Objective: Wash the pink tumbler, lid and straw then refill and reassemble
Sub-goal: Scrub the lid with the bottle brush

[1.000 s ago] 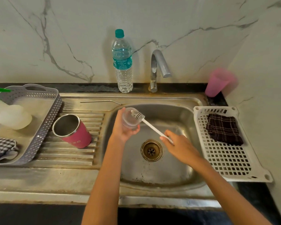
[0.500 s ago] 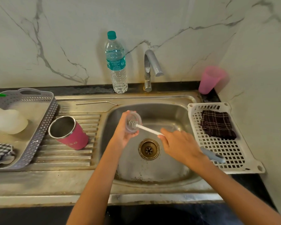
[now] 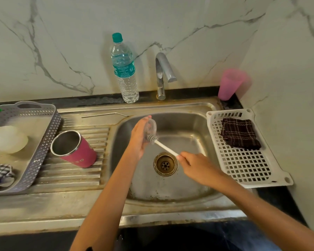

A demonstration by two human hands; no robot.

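Observation:
My left hand (image 3: 139,140) holds the clear round lid (image 3: 150,127) on edge over the sink basin (image 3: 181,185). My right hand (image 3: 198,166) grips the white handle of a small bristle brush (image 3: 157,141), whose grey head touches the lid's lower face. The pink tumbler (image 3: 74,149) with a steel inside lies tilted on the ribbed drainboard, its mouth facing up and left. A thin metal straw (image 3: 103,115) lies along the back of the drainboard.
A water bottle (image 3: 124,69) with a green cap and the tap (image 3: 163,75) stand behind the sink. A pink plastic cup (image 3: 230,84) sits in the right corner. The white basket (image 3: 250,169) holds a dark cloth (image 3: 240,134). At left, a grey tray (image 3: 38,151) carries a white bottle and a checked cloth.
The lid has turned from mouth-toward-me to edge-on in my left hand. The brush head has slid down to its lower part, and my right hand has shifted along the handle.

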